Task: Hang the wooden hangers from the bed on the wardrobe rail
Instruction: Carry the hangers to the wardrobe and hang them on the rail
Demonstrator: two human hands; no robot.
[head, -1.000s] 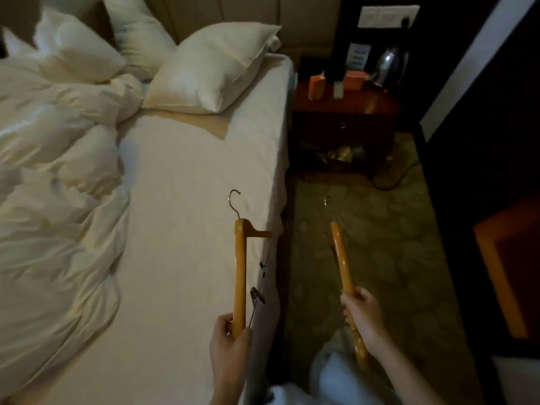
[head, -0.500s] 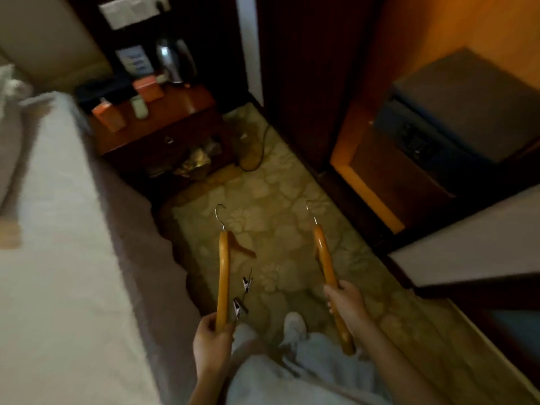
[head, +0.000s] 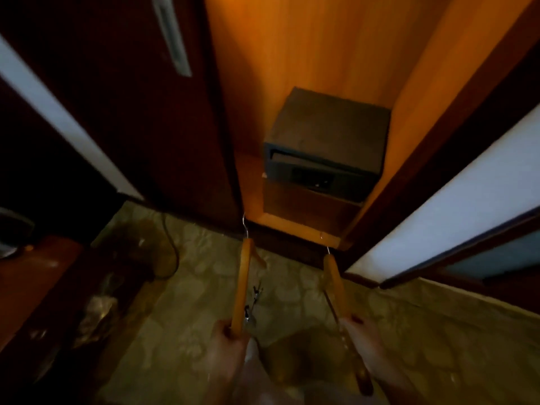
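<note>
Since half a second ago the view has swung off the bed and nightstand to face the open wardrobe [head: 306, 68] head-on, and both hangers have come along toward its threshold. The left hand [head: 226, 344] is closed around the lower end of the left wooden hanger [head: 243, 283], which stands nearly upright with its metal hook [head: 245, 226] at the top, level with the wardrobe's bottom edge; a short arm juts to the right near the top, and small metal clips [head: 254, 299] dangle beside the shaft. The right hand [head: 363, 344] is wrapped around the right wooden hanger [head: 336, 283] partway along it, the wood's lower end sticking out below the fist and its hook pointing at the wardrobe base. A dark safe [head: 324, 141] sits on the wardrobe floor, and its door may be slightly ajar, though the blur makes this uncertain. A dark wooden door [head: 131, 112] stands to the left, over patterned carpet [head: 190, 302].
</note>
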